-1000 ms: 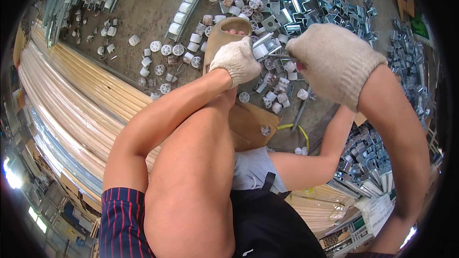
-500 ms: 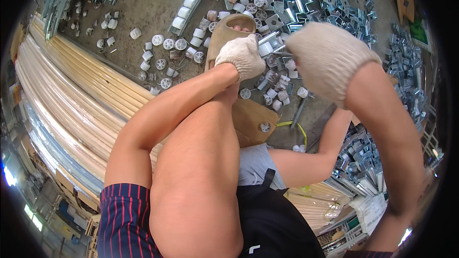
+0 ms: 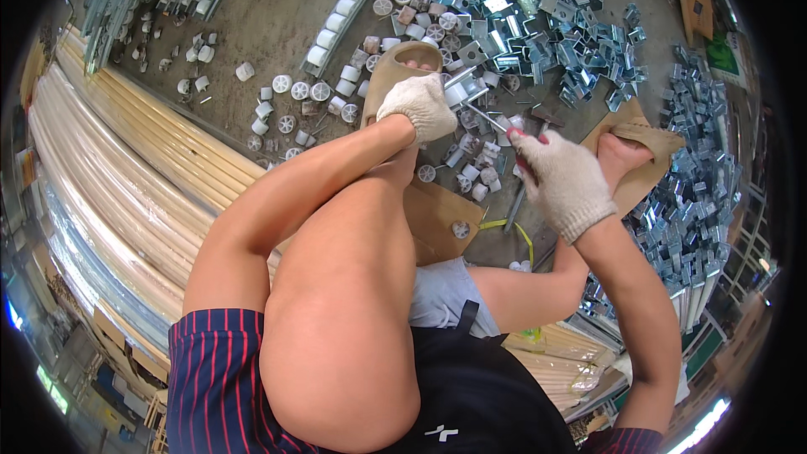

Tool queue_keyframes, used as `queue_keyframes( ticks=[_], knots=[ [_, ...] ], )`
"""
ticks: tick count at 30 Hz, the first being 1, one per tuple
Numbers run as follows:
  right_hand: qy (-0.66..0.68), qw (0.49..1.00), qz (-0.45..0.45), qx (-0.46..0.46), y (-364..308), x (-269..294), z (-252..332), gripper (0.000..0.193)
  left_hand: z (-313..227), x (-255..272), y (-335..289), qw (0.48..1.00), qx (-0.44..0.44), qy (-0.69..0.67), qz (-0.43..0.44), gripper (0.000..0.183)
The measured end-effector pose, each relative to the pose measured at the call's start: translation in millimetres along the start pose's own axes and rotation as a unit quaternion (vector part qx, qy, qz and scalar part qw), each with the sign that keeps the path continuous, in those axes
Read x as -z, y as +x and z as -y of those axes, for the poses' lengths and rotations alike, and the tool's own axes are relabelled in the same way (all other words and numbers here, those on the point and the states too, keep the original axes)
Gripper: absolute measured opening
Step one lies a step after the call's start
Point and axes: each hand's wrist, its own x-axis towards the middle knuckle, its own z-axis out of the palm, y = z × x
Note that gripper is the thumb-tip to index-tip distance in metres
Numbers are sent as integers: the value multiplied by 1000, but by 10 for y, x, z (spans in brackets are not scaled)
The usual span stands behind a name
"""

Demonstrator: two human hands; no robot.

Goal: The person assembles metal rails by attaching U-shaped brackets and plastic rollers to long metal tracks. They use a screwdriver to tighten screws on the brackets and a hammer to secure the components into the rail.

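Left hand (image 3: 418, 108): knit-gloved, its grip was closed on a shiny, folded metal bracket (image 3: 459, 89).
Right hand (image 3: 565, 182): its grip clasped a red-handled screwdriver (image 3: 489, 119), thin shaft pointing toward the bracket.
Bracket: stuck out beside the smooth tan shoe (image 3: 385, 69).
Floor (image 3: 252, 4): spoked white wheels (image 3: 319, 89) lay scattered.

Long, plastic-wrapped poles (image 3: 113, 147) line the left side here, while a yellow strap (image 3: 494, 224) curls near centre and brown cardboard (image 3: 696, 4) lies far right.
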Motion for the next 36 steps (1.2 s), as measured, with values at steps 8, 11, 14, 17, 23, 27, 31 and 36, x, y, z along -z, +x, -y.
queue_keyframes(
  ticks=[8,11,14,17,23,27,31,36],
  knots=[
    [-24,999,30,8,199,456,33,23,40,-104,-44,998,1,-3,-70,44],
    [-45,995,93,13,411,706,39,24,27,-116,-52,998,9,-8,-62,44],
    [-65,991,111,40,573,778,-3,19,45,-201,-40,996,0,22,-90,47],
    [-91,987,122,57,653,833,50,16,77,-204,-28,996,-9,24,-85,53],
    [-113,967,217,73,1004,919,361,28,67,-208,-38,996,-37,19,-85,45],
    [-92,966,227,78,1048,860,217,31,23,-99,-71,999,-11,7,-50,39],
    [-39,986,152,62,767,521,16,16,-13,-79,-56,1000,-7,17,-25,62],
    [59,995,78,14,455,304,103,18,-28,-86,-70,999,-11,9,-34,53]
  ],
)
